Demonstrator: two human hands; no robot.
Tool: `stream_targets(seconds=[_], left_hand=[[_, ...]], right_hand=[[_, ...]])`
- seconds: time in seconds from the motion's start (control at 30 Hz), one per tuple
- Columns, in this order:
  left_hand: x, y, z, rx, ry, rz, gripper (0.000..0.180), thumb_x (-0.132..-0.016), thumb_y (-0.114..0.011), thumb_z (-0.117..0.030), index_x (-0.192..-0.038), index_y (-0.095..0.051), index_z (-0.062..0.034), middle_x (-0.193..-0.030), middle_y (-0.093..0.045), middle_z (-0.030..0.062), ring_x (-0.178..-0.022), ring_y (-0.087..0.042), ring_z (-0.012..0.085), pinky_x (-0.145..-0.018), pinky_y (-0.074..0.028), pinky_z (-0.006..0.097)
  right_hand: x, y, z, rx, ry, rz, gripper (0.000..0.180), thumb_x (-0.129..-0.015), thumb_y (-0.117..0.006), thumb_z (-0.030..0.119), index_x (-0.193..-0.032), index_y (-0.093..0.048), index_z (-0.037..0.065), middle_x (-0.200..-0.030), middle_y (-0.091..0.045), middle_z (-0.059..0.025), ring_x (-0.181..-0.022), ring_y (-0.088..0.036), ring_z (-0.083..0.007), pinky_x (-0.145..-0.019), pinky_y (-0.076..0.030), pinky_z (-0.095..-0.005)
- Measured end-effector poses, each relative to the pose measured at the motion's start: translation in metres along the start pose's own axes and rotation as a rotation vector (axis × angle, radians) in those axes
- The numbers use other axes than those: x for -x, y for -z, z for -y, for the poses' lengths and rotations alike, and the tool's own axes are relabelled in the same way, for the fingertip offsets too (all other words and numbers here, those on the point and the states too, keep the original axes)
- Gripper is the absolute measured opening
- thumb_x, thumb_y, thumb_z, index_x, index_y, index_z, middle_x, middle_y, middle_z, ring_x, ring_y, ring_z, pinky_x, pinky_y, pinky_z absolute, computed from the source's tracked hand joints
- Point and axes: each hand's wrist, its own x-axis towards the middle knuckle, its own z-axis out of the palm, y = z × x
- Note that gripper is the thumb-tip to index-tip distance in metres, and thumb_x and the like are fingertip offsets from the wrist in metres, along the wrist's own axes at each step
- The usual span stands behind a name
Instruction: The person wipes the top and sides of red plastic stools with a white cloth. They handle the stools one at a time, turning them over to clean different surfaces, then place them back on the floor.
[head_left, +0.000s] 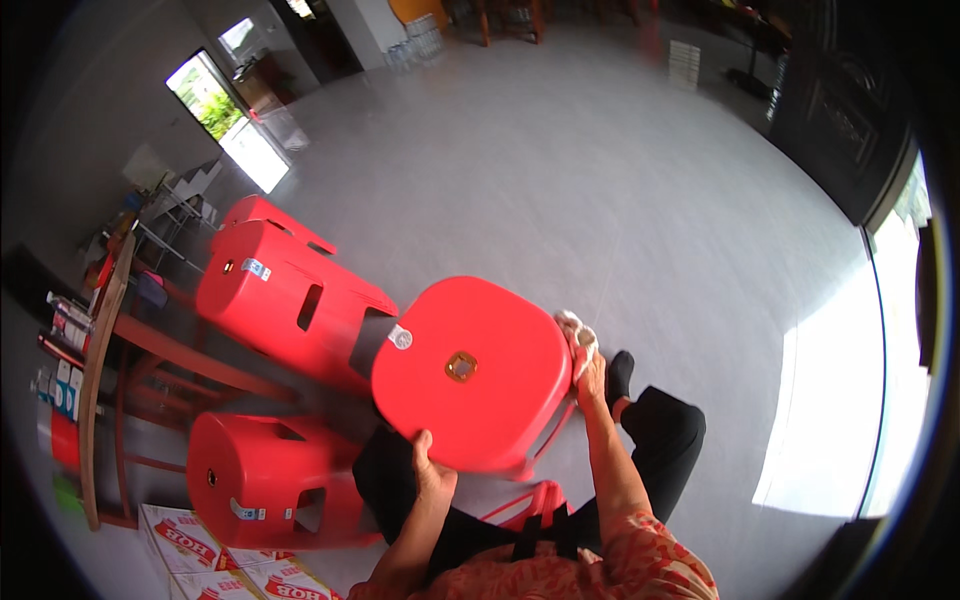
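I hold a red plastic stool tilted up in front of me, its square seat facing the camera with a small brown mark in the middle. My left hand grips the seat's near lower edge. My right hand presses a crumpled white cloth against the seat's right edge. My legs in dark trousers sit under the stool.
Two more red stools lie on their sides at the left and lower left. A wooden table with bottles stands at the far left. Printed cardboard boxes lie at the bottom left. Grey tiled floor stretches ahead.
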Motion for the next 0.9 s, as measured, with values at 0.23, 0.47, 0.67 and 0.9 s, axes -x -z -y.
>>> stream_targets(seconds=[0.23,0.47,0.67,0.9], left_hand=[[0.006,-0.013,0.002,0.014,0.055,-0.016,0.055,-0.084,-0.067,-0.034,-0.13,-0.05,-0.0106,-0.125,-0.058,0.0035,-0.116,-0.055,0.0211,-0.098,-0.045,0.043],[-0.01,0.001,0.013,0.093,0.01,-0.059,0.052,-0.079,-0.073,-0.029,-0.125,-0.054,-0.0102,-0.12,-0.06,0.0027,-0.113,-0.056,0.0196,-0.097,-0.045,0.041],[-0.018,-0.031,0.031,0.121,-0.088,-0.096,0.042,-0.079,-0.075,-0.025,-0.113,-0.06,-0.0054,-0.113,-0.062,0.0026,-0.107,-0.057,0.0174,-0.097,-0.045,0.036],[-0.027,-0.041,0.03,0.183,-0.155,-0.157,0.043,-0.077,-0.076,-0.025,-0.112,-0.061,-0.0033,-0.112,-0.061,0.0042,-0.106,-0.056,0.0162,-0.098,-0.044,0.034]], right_hand=[[-0.004,0.005,-0.089,0.468,-0.604,-0.028,0.049,-0.097,-0.035,0.047,-0.122,-0.053,0.01,-0.105,-0.063,-0.0225,-0.1,-0.061,-0.0394,-0.084,-0.046,-0.0477],[0.039,-0.026,0.001,-0.103,-0.678,-0.402,0.053,-0.097,-0.034,0.05,-0.142,-0.044,0.024,-0.128,-0.057,-0.0171,-0.116,-0.056,-0.0355,-0.096,-0.043,-0.046],[0.054,-0.046,0.039,-0.567,-0.432,-0.439,0.045,-0.099,-0.041,0.026,-0.138,-0.038,0.004,-0.114,-0.052,-0.0046,-0.101,-0.051,-0.0166,-0.092,-0.04,-0.0324],[0.074,-0.048,0.047,-0.45,-0.474,-0.23,0.047,-0.099,-0.043,0.028,-0.14,-0.037,0.006,-0.113,-0.052,-0.0021,-0.092,-0.049,-0.0127,-0.085,-0.04,-0.0279]])
